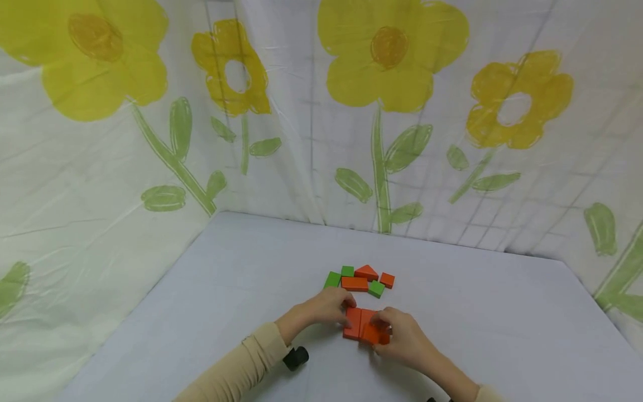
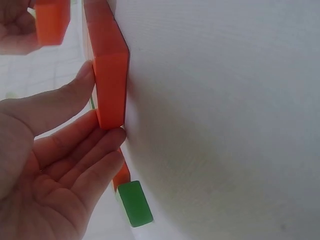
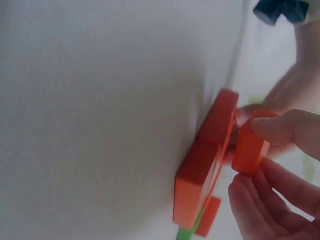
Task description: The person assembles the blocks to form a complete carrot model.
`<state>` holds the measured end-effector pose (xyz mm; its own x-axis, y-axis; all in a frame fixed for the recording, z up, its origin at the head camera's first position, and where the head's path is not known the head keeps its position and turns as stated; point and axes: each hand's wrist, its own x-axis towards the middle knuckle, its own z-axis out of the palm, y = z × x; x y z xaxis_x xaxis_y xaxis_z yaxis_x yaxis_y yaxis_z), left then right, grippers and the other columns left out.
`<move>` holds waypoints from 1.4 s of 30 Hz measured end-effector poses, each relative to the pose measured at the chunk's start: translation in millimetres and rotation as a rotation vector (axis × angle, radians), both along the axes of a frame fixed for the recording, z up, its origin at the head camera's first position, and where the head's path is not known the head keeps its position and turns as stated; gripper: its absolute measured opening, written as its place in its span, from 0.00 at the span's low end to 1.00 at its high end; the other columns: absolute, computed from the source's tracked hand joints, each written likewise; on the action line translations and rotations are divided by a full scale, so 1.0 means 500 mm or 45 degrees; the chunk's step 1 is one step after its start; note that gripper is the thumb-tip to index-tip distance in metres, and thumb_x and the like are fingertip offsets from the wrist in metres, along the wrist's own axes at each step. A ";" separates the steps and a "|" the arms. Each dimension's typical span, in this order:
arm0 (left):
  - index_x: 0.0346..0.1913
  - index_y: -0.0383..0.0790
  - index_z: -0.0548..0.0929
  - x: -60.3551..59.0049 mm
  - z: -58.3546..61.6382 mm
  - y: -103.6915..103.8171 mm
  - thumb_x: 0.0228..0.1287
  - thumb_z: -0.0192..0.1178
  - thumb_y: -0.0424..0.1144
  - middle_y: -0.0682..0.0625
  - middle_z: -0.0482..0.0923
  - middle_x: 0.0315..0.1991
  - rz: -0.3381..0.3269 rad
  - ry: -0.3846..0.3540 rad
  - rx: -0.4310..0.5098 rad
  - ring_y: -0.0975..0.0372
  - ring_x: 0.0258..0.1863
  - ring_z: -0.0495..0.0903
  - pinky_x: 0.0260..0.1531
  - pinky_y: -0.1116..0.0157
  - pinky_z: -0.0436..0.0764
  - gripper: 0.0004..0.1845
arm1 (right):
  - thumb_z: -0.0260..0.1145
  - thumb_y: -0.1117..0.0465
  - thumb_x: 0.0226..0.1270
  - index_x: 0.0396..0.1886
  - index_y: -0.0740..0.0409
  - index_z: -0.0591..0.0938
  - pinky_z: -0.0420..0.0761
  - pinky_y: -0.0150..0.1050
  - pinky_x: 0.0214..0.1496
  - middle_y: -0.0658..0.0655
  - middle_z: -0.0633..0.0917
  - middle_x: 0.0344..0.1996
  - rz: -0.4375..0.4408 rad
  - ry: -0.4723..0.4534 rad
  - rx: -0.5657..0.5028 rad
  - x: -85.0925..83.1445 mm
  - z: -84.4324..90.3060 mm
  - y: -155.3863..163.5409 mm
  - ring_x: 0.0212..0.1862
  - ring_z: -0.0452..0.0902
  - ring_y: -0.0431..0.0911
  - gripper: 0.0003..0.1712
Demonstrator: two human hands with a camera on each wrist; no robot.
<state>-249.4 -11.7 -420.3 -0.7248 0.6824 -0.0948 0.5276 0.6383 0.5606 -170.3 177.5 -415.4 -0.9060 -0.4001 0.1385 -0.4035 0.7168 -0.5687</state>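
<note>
While our right hand (image 1: pixel 406 339) pinches an orange block (image 3: pixel 249 150) over two adjoining red blocks (image 1: pixel 353 319) on the pale table (image 1: pixel 276 251), our left hand (image 1: pixel 325 307) touches the left one. Its fingers are loosely parted.

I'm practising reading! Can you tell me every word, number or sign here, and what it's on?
None that I can read. The red blocks and green blocks show no lettering.
The curtain shows flowers, no words.
The black thing by the left wrist is too small to check.
</note>
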 end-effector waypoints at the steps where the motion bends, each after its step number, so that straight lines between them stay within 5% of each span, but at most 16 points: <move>1: 0.42 0.38 0.79 0.001 0.001 0.000 0.45 0.68 0.39 0.56 0.75 0.33 0.003 0.001 -0.006 0.68 0.32 0.69 0.37 0.73 0.70 0.18 | 0.72 0.65 0.38 0.35 0.56 0.79 0.75 0.34 0.34 0.45 0.76 0.30 0.023 0.003 0.025 0.003 -0.003 -0.003 0.32 0.70 0.39 0.19; 10: 0.41 0.39 0.79 0.002 0.003 0.007 0.45 0.68 0.38 0.57 0.72 0.28 0.049 -0.020 -0.053 0.67 0.30 0.67 0.32 0.73 0.70 0.17 | 0.72 0.62 0.37 0.33 0.56 0.80 0.73 0.33 0.36 0.41 0.76 0.28 0.180 -0.097 0.084 0.010 -0.020 -0.029 0.32 0.67 0.35 0.18; 36: 0.40 0.39 0.80 0.003 0.001 0.006 0.44 0.69 0.38 0.57 0.72 0.27 0.087 -0.044 -0.035 0.67 0.29 0.68 0.31 0.73 0.70 0.17 | 0.72 0.61 0.41 0.27 0.58 0.82 0.70 0.29 0.27 0.43 0.76 0.21 0.173 0.005 0.161 0.001 -0.009 -0.040 0.25 0.65 0.34 0.11; 42: 0.39 0.38 0.80 0.003 0.006 0.003 0.43 0.69 0.37 0.57 0.72 0.28 0.038 -0.016 -0.020 0.67 0.29 0.68 0.32 0.72 0.70 0.17 | 0.70 0.62 0.45 0.29 0.58 0.82 0.72 0.32 0.28 0.46 0.78 0.23 -0.040 0.069 0.114 -0.041 0.015 -0.009 0.27 0.70 0.39 0.09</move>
<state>-248.0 -10.1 -417.4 -0.7436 0.6587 -0.1147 0.5011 0.6626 0.5567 -190.9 173.1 -407.9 -0.9104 -0.3846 0.1524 -0.4083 0.7766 -0.4797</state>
